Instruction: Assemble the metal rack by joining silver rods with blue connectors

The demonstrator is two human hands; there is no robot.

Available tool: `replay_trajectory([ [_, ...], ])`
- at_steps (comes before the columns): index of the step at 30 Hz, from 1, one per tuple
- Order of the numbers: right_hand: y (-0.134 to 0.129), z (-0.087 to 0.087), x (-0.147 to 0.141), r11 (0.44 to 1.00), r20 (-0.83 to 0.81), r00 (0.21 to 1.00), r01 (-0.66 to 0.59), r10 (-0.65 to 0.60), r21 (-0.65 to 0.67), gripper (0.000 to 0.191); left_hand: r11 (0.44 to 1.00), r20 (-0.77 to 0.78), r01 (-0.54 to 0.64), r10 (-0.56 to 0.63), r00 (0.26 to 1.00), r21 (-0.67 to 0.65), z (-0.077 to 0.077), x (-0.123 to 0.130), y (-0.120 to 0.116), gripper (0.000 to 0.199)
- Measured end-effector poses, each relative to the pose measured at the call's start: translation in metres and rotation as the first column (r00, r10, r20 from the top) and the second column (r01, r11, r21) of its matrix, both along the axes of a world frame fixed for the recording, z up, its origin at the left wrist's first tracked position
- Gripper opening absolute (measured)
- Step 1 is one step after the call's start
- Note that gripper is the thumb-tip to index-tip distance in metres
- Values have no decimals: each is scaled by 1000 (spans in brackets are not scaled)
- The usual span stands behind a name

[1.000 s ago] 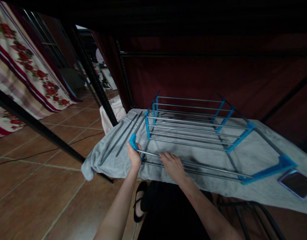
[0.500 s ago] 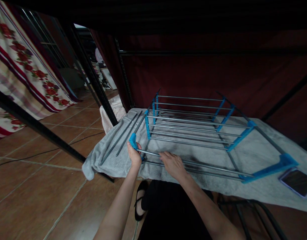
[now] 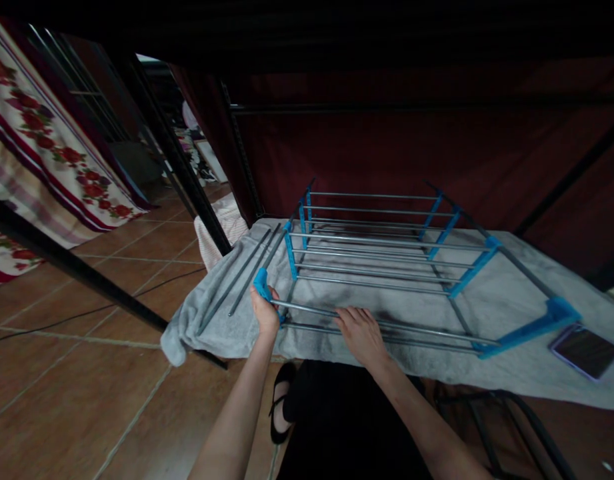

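Note:
A rack of metal rods and blue plastic brackets point(image 3: 474, 268) lies on a grey towel point(image 3: 387, 303). My left hand point(image 3: 265, 310) is closed around the blue bracket point(image 3: 261, 283) at the rack's near left corner, where the front rod enters it. To the right, my right hand point(image 3: 359, 332) has its fingers wrapped over the front metal rod point(image 3: 417, 330); its thumb is hidden. A second rod runs just below and parallel. The blue bracket point(image 3: 531, 328) at the near right end takes both rods.
Several loose metal rods point(image 3: 235, 280) lie on the towel left of the rack. A phone point(image 3: 585, 350) rests by the near right corner. Black frame posts point(image 3: 187, 167) stand at the left, and a dark stool frame point(image 3: 501, 400) is below the front edge.
My right hand has slid a little to the right along the front rod. The left hand keeps its hold on the corner bracket. The view has shifted slightly.

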State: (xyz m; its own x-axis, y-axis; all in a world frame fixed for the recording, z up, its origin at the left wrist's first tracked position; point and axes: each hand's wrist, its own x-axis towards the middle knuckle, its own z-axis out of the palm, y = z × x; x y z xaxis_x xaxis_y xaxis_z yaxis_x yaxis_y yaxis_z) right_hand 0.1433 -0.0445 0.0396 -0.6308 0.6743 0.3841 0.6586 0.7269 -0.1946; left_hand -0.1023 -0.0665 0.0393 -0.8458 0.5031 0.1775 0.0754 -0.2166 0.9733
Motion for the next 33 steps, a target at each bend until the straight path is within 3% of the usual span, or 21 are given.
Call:
replay_trajectory([
  [6,1,0,-4,999,40,998,-49,49,4,26,999,-34,-28,27,999,-28,3,2,-1,71],
  [12,2,10,-19,990,75,995,-58,68,-127,26,1000,-16,-7,7,1000,-3,1,0,1,70],
  [27,8,25,-17,956,75,990,-91,116,-280,24,998,-14,-56,56,998,-12,5,3,1,66],
  [33,10,28,-16,953,79,988,-102,130,-285,24,999,-5,-41,41,999,-10,6,3,2,64],
])
